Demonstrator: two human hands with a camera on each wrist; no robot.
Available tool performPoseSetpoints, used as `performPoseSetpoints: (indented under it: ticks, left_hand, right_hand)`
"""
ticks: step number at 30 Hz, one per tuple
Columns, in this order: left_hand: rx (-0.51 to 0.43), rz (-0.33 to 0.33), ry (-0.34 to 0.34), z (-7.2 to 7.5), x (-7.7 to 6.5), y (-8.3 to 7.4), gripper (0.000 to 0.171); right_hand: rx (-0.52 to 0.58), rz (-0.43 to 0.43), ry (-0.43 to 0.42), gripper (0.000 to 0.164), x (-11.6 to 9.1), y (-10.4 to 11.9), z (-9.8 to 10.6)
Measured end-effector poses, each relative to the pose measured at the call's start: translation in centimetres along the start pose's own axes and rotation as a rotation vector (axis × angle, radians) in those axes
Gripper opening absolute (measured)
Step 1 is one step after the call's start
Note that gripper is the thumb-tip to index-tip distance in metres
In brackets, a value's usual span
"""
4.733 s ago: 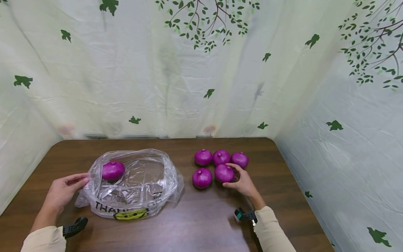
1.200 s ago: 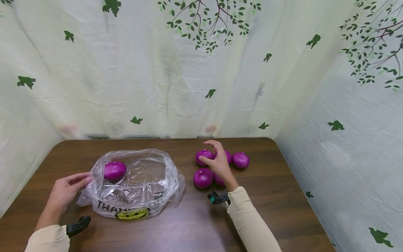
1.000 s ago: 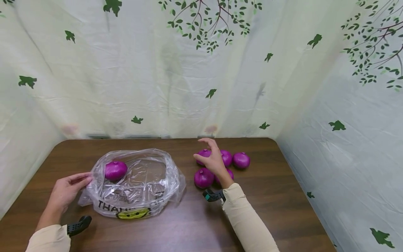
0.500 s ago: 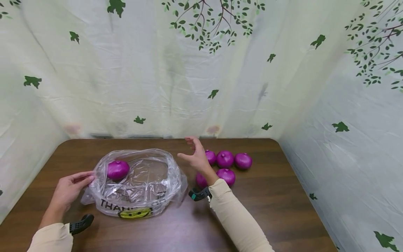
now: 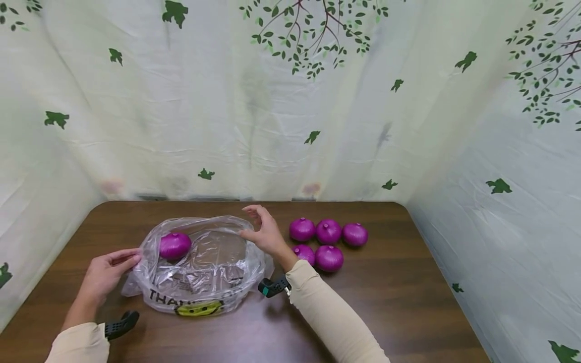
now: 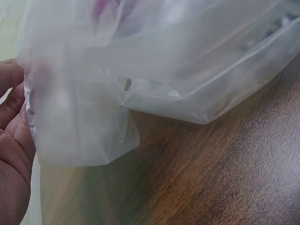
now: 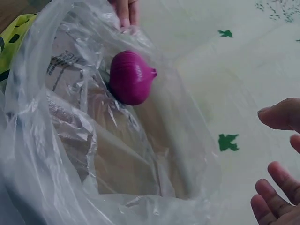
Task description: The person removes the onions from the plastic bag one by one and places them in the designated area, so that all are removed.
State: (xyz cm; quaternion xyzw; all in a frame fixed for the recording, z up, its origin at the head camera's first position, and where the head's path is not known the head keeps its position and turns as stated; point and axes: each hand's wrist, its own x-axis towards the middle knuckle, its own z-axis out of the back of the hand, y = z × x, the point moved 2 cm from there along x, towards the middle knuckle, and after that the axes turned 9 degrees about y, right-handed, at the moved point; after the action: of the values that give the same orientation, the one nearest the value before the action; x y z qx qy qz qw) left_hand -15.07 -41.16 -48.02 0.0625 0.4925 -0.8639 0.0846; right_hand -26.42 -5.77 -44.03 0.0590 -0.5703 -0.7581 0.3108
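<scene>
A clear plastic bag (image 5: 209,257) with black lettering and a yellow smiley print stands with its mouth open on the table. One purple onion (image 5: 175,246) lies inside at its left, also seen in the right wrist view, its stem end to the right. My left hand (image 5: 105,275) pinches the left rim of the bag between thumb and fingers. My right hand (image 5: 267,236) hovers at the bag's right rim, fingers spread and bent with nothing between them; the right wrist view shows the fingertips (image 7: 262,187) apart from the plastic.
To the right of the bag, several purple onions (image 5: 329,232) sit in two rows on the brown wooden table (image 5: 399,302). My right forearm partly hides the front left onion (image 5: 303,253). A pale curtain (image 5: 272,116) with leaf prints hangs behind the table.
My right hand has let go of the front right onion, which stays on the table, and has moved left across the onions to the bag's right rim. My left hand keeps its hold.
</scene>
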Motion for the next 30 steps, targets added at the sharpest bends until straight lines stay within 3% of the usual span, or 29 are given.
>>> performPoseSetpoints:
  ticks: [8, 16, 30]
  left_hand:
    - [0.010, 0.019, -0.012, 0.0, 0.0, -0.1, 0.059]
    - [0.013, 0.024, -0.016, 0.1, 0.0, -0.3, 0.056]
    - [0.015, 0.037, -0.021, 0.2, -0.1, -0.2, 0.058]
  right_hand:
    - [-0.040, 0.026, 0.109, 0.050, 0.4, 0.3, -1.4]
    - [-0.114, -0.010, 0.184, 0.050, 1.2, 0.3, -2.2]
    - [-0.369, -0.067, 0.316, 0.056, 2.8, 0.8, -5.0]
